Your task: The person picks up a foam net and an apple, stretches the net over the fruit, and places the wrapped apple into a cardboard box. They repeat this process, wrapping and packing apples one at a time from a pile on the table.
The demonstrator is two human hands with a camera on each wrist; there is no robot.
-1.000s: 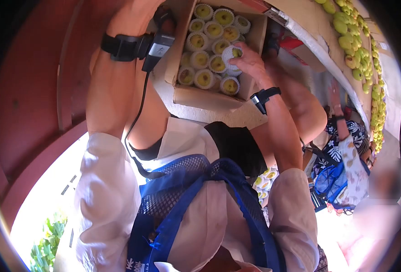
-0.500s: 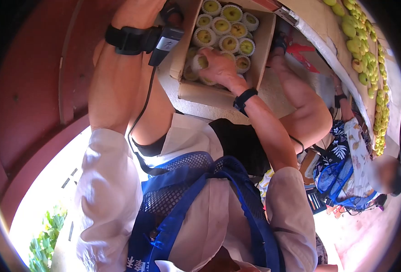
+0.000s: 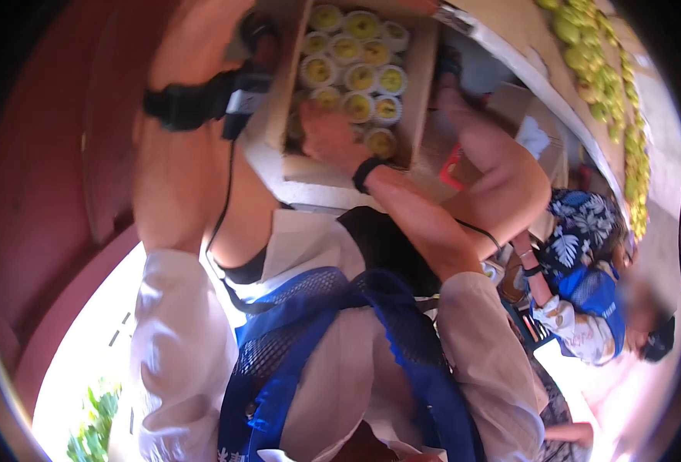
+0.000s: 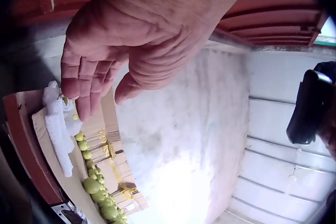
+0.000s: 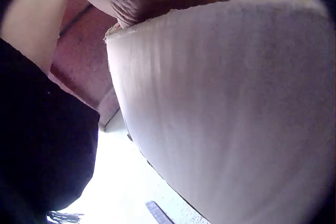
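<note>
A cardboard box (image 3: pixel 424 96) holds rows of round yellow-green fruits (image 3: pixel 361 77), each in a white foam net. My right hand (image 3: pixel 329 138) reaches into the box's near left corner, over the fruits there. In the right wrist view the box wall (image 5: pixel 226 87) hides its fingers, so I cannot tell what they hold. My left hand (image 4: pixel 142 35) lies beyond the top edge of the head view. In the left wrist view its fingers hang loosely extended, fingertips close to white foam nets (image 4: pixel 59 134) on a cardboard-covered surface.
Loose yellow-green fruits (image 3: pixel 587 61) line a long cardboard-covered surface on the right. A dark red panel (image 3: pixel 48 154) stands at the left. Another person in a blue vest (image 3: pixel 595 296) bends at the right. A cable (image 3: pixel 229 185) hangs from my left wrist.
My right hand has moved from the box's right side, holding a netted fruit, to its near left corner. The head view has shifted slightly. The other person has changed posture.
</note>
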